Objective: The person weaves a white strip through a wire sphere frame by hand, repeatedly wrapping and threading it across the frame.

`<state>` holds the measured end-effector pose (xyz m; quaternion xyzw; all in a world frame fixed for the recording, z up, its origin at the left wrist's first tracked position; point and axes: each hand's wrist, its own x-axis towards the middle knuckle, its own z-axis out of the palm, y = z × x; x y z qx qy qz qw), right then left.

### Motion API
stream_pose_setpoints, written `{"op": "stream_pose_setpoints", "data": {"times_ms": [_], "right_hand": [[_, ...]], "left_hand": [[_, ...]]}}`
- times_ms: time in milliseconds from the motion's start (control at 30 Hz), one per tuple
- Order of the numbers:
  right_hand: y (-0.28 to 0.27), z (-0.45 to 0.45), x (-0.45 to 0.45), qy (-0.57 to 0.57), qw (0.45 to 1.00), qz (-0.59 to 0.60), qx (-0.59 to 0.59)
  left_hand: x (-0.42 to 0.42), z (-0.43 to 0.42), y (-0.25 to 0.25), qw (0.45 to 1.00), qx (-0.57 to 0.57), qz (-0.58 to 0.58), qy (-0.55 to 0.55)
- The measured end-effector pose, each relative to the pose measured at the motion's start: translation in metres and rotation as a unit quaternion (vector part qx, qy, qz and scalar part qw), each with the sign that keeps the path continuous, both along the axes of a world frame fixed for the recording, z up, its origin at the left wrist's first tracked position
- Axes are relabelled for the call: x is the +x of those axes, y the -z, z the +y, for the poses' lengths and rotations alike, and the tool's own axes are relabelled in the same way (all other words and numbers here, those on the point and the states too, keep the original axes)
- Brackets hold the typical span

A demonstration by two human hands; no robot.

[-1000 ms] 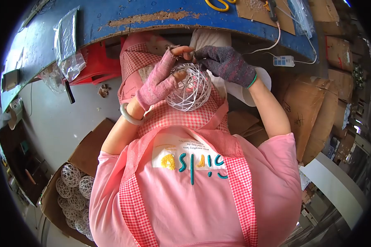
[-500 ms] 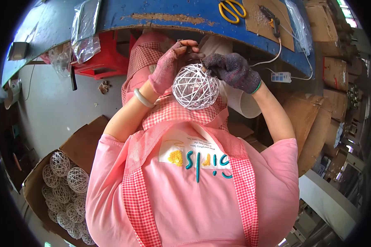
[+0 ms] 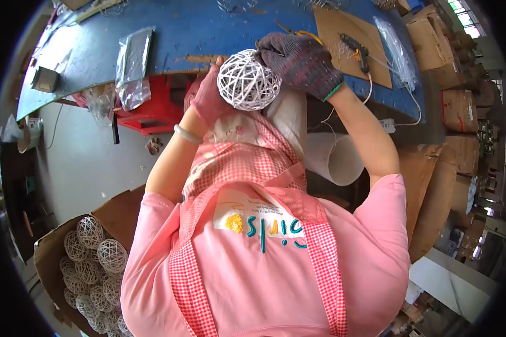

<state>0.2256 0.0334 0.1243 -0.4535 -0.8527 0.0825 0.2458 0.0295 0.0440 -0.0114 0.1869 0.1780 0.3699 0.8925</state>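
At the lower left, one cardboard box [image 3: 120,212] holds at least ten woven balls [image 3: 87,272], overlapping too much to count fully; one red stool [image 3: 146,115] stands partly under the blue table [image 3: 208,33]. Rightward, one white ball [image 3: 248,81] is held over the lap, the left hand [image 3: 204,92] gripping its side, most fingers hidden, and the right hand [image 3: 301,63] pinching its upper edge, partly blocking one yellow-handled tool [image 3: 309,35] near one glue gun [image 3: 356,50].

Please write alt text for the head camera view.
A pink-gloved left hand and a dark grey-gloved right hand hold a round openwork ball of white strands near a blue table. Similar balls lie in a brown cardboard box at lower left.
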Motion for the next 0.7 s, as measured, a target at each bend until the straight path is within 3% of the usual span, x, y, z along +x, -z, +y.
{"op": "stream_pose_setpoints", "data": {"times_ms": [100,233,267,300,367,433,500,700], "right_hand": [[-0.017,0.034,0.002,0.023,0.999,-0.045,-0.002],[-0.044,0.061,0.0,0.117,0.984,-0.098,-0.094],[-0.045,0.068,0.0,0.132,0.978,-0.121,-0.105],[-0.044,0.077,0.0,0.146,0.972,-0.145,-0.117],[-0.032,0.096,-0.001,0.157,0.972,-0.137,-0.11],[-0.031,0.106,-0.006,0.138,0.97,-0.148,-0.132],[-0.028,0.115,-0.011,0.128,0.971,-0.152,-0.131],[-0.013,0.145,-0.02,0.113,0.973,-0.175,-0.104]], "left_hand": [[0.0,0.03,-0.01,0.997,0.011,0.059,-0.045],[-0.001,0.06,-0.03,0.977,-0.014,0.17,-0.125],[-0.002,0.066,-0.035,0.963,0.065,0.202,-0.168],[-0.002,0.069,-0.043,0.962,0.067,0.201,-0.17],[-0.001,0.074,-0.061,0.891,0.255,0.279,-0.25],[-0.002,0.077,-0.073,0.869,0.294,0.302,-0.258],[-0.004,0.085,-0.076,0.802,0.412,0.374,-0.215],[0.004,0.091,-0.073,0.851,0.382,0.304,-0.193]]}}
